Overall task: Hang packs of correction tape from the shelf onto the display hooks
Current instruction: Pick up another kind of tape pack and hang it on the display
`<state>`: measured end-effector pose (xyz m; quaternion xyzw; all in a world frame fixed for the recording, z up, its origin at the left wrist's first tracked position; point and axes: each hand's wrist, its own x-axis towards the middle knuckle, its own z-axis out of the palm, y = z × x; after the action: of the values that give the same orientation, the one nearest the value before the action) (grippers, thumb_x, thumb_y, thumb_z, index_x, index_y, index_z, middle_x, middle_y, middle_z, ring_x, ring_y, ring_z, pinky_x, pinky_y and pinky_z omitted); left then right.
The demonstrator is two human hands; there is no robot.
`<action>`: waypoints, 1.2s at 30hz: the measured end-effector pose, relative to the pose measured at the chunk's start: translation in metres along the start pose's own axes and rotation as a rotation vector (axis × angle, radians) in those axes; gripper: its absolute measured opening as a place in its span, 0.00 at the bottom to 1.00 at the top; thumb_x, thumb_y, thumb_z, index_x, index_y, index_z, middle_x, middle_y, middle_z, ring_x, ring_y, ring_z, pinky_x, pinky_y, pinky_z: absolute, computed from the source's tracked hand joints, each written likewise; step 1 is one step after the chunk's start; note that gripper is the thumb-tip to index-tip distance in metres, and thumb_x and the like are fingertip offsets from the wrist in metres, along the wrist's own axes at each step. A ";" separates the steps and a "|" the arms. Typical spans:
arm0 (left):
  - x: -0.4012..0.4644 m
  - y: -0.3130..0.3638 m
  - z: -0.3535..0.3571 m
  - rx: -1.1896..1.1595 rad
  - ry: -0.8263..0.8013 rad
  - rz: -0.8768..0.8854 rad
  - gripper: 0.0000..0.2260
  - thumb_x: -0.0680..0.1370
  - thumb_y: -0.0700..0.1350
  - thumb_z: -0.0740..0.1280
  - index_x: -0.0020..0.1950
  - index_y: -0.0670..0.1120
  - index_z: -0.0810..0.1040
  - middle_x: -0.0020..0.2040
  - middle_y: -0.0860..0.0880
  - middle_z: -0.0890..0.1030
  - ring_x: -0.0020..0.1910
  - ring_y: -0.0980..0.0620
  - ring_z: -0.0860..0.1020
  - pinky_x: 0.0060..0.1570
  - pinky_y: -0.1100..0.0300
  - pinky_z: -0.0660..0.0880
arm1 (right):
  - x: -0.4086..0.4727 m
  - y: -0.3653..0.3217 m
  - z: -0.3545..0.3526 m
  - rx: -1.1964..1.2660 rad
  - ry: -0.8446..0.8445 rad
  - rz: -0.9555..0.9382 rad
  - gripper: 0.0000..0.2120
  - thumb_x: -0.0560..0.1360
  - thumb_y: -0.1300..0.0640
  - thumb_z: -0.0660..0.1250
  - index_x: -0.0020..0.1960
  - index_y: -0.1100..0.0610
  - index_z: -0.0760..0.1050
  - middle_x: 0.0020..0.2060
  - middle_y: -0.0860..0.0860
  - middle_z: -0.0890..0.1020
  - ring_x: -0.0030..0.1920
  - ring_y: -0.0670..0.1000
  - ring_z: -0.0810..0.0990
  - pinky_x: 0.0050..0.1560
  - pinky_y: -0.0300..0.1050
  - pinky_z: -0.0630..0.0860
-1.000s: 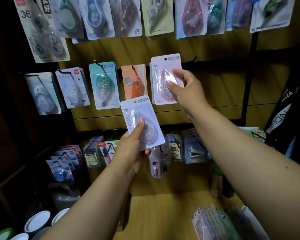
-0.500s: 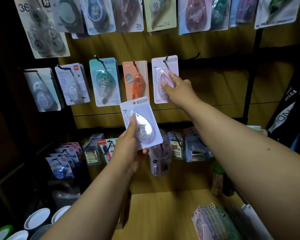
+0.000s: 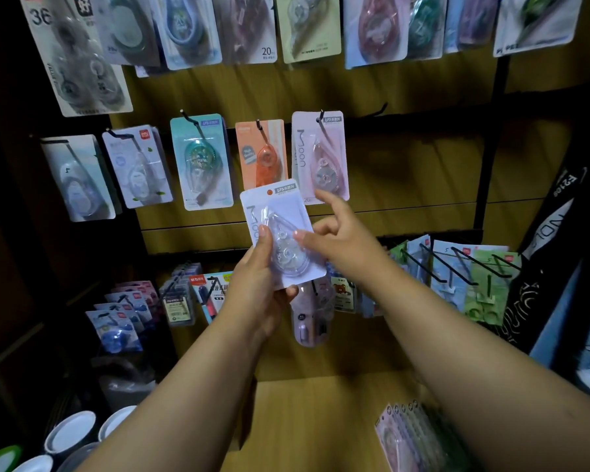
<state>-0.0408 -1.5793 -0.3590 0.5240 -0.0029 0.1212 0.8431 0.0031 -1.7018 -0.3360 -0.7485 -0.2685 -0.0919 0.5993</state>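
Note:
My left hand (image 3: 261, 287) grips a white pack of correction tape (image 3: 280, 229) from below, thumb on its clear blister. My right hand (image 3: 338, 233) touches the pack's right edge with its thumb, the index finger pointing up-left. Just above, a pink pack (image 3: 321, 155) hangs on its hook (image 3: 321, 115) in the middle row, beside an orange pack (image 3: 261, 153) and a teal pack (image 3: 201, 161). A stack of several more packs (image 3: 409, 434) lies on the wooden shelf (image 3: 314, 420) at the lower right.
More packs hang in the top row (image 3: 307, 25) and at the left (image 3: 137, 165). A bare hook (image 3: 380, 109) sticks out right of the pink pack. Lower hooks carry stationery (image 3: 457, 267). White cups (image 3: 72, 434) stand at the lower left.
My right hand let go of the pink pack, which now hangs on its hook, and came down to the white pack in my left hand.

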 end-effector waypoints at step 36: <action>0.005 -0.009 -0.011 0.081 -0.004 -0.047 0.18 0.82 0.55 0.57 0.49 0.43 0.79 0.33 0.49 0.76 0.28 0.55 0.74 0.24 0.63 0.67 | 0.053 -0.031 -0.040 0.019 0.336 -0.153 0.26 0.75 0.58 0.69 0.71 0.59 0.68 0.66 0.53 0.75 0.62 0.50 0.78 0.59 0.48 0.79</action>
<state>-0.0351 -1.5723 -0.3709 0.5580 0.0125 0.1003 0.8236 0.0389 -1.7196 -0.2750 -0.6944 -0.2215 -0.2586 0.6339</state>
